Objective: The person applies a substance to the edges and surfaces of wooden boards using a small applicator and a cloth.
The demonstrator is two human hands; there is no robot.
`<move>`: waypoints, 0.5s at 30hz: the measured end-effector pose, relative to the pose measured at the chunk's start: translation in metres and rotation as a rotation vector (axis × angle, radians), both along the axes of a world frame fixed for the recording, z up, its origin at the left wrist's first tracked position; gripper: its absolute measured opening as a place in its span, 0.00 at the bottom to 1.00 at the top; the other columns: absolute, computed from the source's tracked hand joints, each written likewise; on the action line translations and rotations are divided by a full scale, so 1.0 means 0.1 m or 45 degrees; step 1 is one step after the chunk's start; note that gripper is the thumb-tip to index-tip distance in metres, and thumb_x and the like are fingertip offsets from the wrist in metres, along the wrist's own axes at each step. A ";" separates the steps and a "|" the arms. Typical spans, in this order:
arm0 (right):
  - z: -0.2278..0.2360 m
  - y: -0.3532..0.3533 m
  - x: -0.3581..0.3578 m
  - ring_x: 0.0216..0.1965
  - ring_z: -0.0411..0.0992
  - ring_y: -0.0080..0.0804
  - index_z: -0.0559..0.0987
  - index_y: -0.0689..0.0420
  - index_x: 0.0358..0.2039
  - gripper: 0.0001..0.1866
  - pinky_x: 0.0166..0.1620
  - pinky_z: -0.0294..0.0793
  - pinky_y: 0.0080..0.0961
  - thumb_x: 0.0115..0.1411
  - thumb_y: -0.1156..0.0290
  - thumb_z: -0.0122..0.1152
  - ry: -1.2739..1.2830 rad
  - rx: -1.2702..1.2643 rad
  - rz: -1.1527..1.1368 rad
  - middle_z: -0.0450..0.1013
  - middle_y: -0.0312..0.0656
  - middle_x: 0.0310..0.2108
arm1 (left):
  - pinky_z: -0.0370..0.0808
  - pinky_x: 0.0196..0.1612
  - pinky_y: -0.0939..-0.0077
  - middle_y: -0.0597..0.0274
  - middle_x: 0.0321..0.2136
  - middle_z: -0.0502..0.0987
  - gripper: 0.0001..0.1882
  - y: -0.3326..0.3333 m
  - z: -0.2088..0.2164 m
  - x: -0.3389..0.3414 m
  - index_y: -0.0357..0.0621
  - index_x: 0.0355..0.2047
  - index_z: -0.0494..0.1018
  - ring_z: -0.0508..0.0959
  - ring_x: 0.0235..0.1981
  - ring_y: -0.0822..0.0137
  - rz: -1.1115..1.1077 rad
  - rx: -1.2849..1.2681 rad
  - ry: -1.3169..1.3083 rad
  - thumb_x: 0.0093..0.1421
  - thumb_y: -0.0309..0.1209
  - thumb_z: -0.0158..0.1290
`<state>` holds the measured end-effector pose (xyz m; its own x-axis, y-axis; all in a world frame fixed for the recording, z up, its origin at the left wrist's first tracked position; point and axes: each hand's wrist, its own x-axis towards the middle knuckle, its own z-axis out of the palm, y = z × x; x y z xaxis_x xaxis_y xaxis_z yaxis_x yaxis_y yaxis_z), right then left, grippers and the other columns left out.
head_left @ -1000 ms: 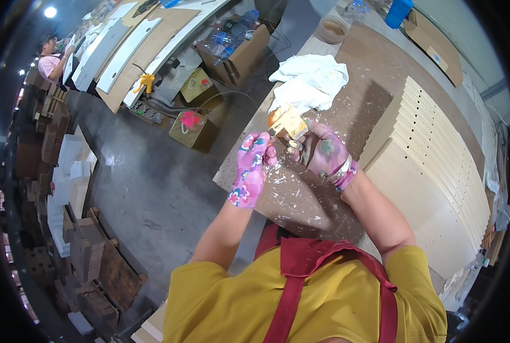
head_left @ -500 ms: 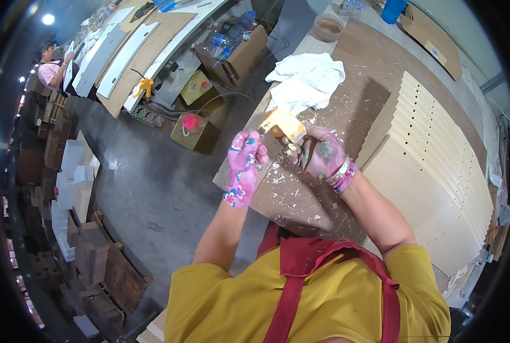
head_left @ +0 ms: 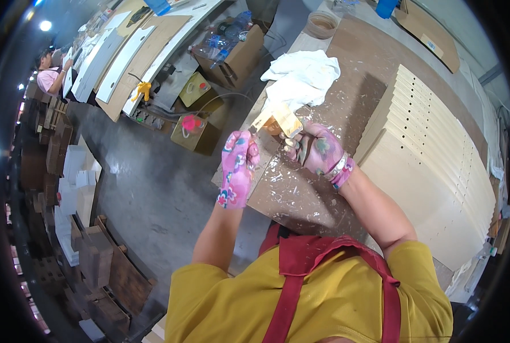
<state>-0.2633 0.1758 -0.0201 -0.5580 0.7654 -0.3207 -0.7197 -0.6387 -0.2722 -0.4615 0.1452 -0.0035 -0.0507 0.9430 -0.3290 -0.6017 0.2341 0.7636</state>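
Note:
My left hand (head_left: 239, 166), in a pink flowered glove, is closed around the near end of a flat pale-yellow scraper (head_left: 290, 122). The scraper points away from it to the upper right, over the table edge. My right hand (head_left: 322, 150), in a matching glove with pale smears on its fingertips, is curled at the scraper's wide end. Whether its fingers pinch anything is hard to make out. An orange-brown rounded thing (head_left: 272, 127) shows partly behind the scraper. Just beyond lies a crumpled white cloth (head_left: 303, 77).
Stacked pale wooden panels (head_left: 421, 171) with rows of holes stand at right on the brown, white-flecked table (head_left: 300, 197). A round tub (head_left: 322, 26) sits at the far edge. Left are yellow cans (head_left: 193, 134), a bottle-filled carton (head_left: 235, 63) and another bench; a person (head_left: 50, 74) works far left.
Both hands and the scraper have shifted slightly left in the picture, and the scraper is turned a little. The view itself has moved slightly. The grip of my left hand looks unchanged.

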 end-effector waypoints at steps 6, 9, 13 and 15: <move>0.05 0.07 -0.06 0.34 0.75 0.36 0.68 0.58 0.48 0.13 0.34 0.75 0.34 0.69 0.65 0.42 -0.043 0.054 -0.061 0.74 0.45 0.36 | 0.64 0.21 0.87 0.68 0.21 0.68 0.06 -0.17 0.10 0.20 0.42 0.33 0.68 0.67 0.20 0.79 -0.071 -0.060 0.012 0.65 0.30 0.50; 0.07 0.02 -0.07 0.31 0.75 0.34 0.68 0.58 0.47 0.12 0.34 0.77 0.35 0.69 0.66 0.44 0.014 0.040 -0.064 0.74 0.43 0.35 | 0.64 0.20 0.86 0.67 0.20 0.68 0.06 -0.14 0.08 0.16 0.41 0.34 0.68 0.67 0.19 0.78 -0.033 -0.065 0.052 0.65 0.31 0.50; 0.11 0.05 -0.07 0.29 0.74 0.33 0.69 0.58 0.46 0.11 0.32 0.78 0.34 0.68 0.66 0.44 -0.154 -0.003 -0.128 0.74 0.42 0.34 | 0.64 0.20 0.85 0.68 0.20 0.68 0.07 -0.19 0.08 0.17 0.41 0.34 0.68 0.67 0.19 0.78 -0.068 -0.070 0.039 0.65 0.31 0.50; 0.00 0.05 -0.04 0.28 0.74 0.32 0.69 0.59 0.46 0.12 0.31 0.78 0.32 0.68 0.66 0.44 -0.073 0.079 -0.090 0.74 0.43 0.35 | 0.63 0.18 0.88 0.70 0.20 0.67 0.05 -0.20 0.06 0.26 0.45 0.34 0.68 0.67 0.18 0.80 -0.043 -0.110 0.078 0.65 0.32 0.50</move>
